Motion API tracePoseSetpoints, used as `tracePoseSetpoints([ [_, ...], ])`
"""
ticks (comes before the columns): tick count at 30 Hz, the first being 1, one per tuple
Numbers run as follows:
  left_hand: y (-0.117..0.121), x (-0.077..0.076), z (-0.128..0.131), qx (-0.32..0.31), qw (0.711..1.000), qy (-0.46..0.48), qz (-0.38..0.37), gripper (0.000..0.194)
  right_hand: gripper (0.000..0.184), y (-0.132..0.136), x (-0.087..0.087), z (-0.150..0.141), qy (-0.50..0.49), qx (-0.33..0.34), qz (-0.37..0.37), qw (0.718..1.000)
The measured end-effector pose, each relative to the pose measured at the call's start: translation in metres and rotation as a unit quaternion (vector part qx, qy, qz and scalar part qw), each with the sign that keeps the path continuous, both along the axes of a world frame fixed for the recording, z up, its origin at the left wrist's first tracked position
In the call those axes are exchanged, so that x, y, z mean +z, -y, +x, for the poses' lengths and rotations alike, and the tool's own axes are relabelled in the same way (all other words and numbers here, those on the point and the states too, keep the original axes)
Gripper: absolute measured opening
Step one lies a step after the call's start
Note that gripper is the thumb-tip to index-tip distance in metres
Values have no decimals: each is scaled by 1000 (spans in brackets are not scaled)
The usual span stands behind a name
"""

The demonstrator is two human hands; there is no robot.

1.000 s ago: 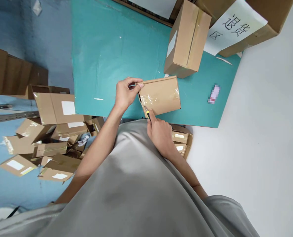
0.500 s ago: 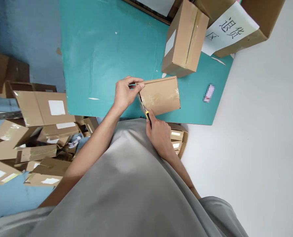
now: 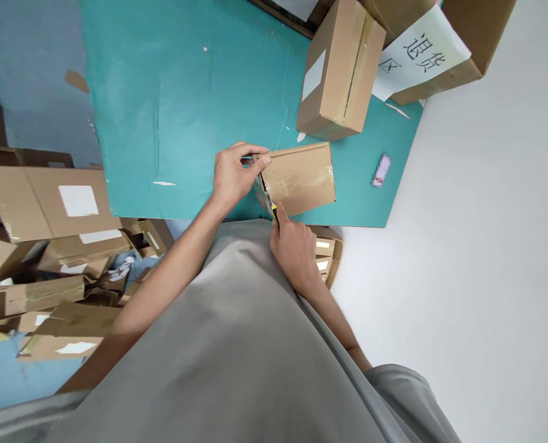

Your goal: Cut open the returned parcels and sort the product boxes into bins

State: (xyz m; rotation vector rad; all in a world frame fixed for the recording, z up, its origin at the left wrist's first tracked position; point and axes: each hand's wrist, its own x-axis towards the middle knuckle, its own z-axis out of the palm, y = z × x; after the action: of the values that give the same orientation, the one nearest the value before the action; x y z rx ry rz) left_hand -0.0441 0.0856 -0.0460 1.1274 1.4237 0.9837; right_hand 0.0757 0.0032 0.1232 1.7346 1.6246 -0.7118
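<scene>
A green tabletop (image 3: pixel 186 111) spreads out before a person in a loose grey garment (image 3: pixel 237 344), both bare arms reaching to its near edge. A taped box (image 3: pixel 338 74) with a white label on its side stands farther back on the right, just beyond the work. Nearest the body, at the front of the tabletop, sits a small brown carton (image 3: pixel 304 178), its long axis running left to right, the right end angled slightly away from the person; whether its base rests flat is hard to tell. The left hand (image 3: pixel 236 175) pinches the carton's far left corner, thumb on the upper face, fingers curled around the outside, so the carton's bulk lies to that hand's right. The right hand (image 3: pixel 296 249) comes in from the near side, closed around a yellow-and-black cutter (image 3: pixel 274 213), with most of the carton lying ahead of it. Both hands work at the same short left end, the left at its far corner, the right toward its near one. The cutter points forward and a little left, its slim blade (image 3: pixel 268 198) meeting a dark slit along that edge, across the carton's length; how deep it sits is hidden.
</scene>
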Motion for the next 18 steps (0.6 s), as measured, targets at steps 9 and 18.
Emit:
tracePoseSetpoints([
  [9,-4,1,-3,3,1000,-29,0,27,69,-4,-2,-2,3,76,-10,997],
  [18,-3,3,-3,0,998,-57,21,26,65,-28,-25,128,20,-165,274,947],
])
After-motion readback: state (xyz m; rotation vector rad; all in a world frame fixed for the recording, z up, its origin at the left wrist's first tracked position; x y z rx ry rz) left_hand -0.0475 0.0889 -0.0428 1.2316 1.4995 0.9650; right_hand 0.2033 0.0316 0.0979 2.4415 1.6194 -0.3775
